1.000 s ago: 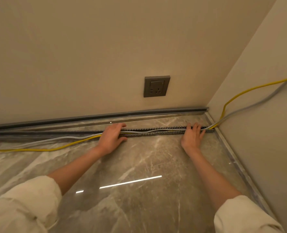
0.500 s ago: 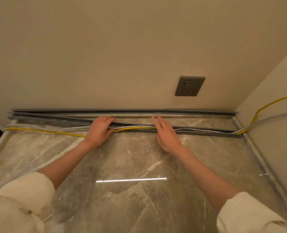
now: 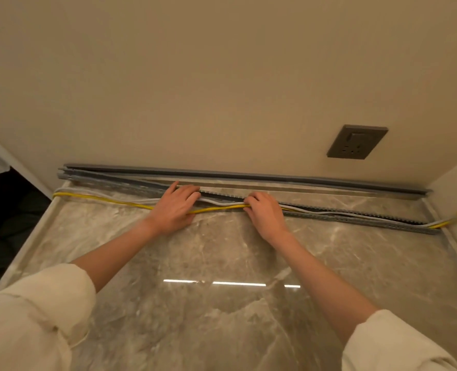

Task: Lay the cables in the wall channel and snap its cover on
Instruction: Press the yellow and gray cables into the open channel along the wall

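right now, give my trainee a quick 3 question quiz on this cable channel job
1. True or false: the yellow cable already lies fully inside the slotted channel.
2. Which hand curls its fingers over the cables: A) left hand B) right hand?
3. Fill in: the wall socket sits above the channel's ____ end.

Key: 1 false, its left stretch lies on the floor tile; 2 B; 3 right.
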`<move>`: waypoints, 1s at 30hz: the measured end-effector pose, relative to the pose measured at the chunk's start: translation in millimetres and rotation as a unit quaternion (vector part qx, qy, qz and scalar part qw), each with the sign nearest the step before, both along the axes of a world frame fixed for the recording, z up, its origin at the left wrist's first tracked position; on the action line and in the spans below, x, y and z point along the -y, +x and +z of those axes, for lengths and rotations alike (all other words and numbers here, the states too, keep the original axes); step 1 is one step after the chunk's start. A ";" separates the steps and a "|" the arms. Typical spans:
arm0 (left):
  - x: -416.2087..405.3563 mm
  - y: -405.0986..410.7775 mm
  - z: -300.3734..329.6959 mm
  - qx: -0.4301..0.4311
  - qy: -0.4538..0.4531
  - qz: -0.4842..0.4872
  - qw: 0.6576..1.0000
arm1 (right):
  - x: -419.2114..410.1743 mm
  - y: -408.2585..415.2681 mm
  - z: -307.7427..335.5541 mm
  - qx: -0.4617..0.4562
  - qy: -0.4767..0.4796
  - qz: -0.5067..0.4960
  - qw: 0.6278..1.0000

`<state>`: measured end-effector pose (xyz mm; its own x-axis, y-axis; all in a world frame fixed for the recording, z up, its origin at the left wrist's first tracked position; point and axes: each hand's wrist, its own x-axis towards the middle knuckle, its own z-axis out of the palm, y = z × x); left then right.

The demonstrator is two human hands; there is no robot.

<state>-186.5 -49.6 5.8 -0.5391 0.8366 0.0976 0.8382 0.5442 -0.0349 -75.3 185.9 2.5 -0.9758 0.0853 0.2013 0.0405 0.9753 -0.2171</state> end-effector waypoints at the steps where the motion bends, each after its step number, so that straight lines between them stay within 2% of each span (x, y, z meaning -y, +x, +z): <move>1: 1.8 -2.6 -0.1 0.000 -0.012 -0.008 1.000 | 0.0 -0.8 0.1 -0.002 -0.003 -0.006 1.000; 5: 4.6 -9.8 -1.1 -0.004 -0.014 -0.036 0.999 | 4.4 -2.9 -1.1 -0.015 -0.006 -0.029 0.999; 14: 5.2 -23.0 12.9 -0.028 0.083 -0.120 0.989 | 11.7 1.1 0.3 -0.047 -0.007 -0.044 0.998; 22: 0.7 -33.0 17.7 0.094 0.121 -0.043 0.987 | 19.6 -7.4 3.2 -0.035 -0.050 -0.086 0.994; 27: -0.5 -33.2 13.2 0.139 0.163 -0.008 0.977 | 42.6 -16.1 10.9 -0.022 -0.006 0.025 0.999; 30: -0.9 -34.4 12.6 0.194 0.189 0.018 0.962 | 55.9 -25.5 10.6 -0.018 -0.006 0.026 0.999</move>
<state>-220.9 -48.7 18.4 -0.6248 0.7607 0.1761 0.7281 0.4863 0.4831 -100.7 129.9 13.1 -0.9710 0.0365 0.2363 -0.0190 0.9734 -0.2285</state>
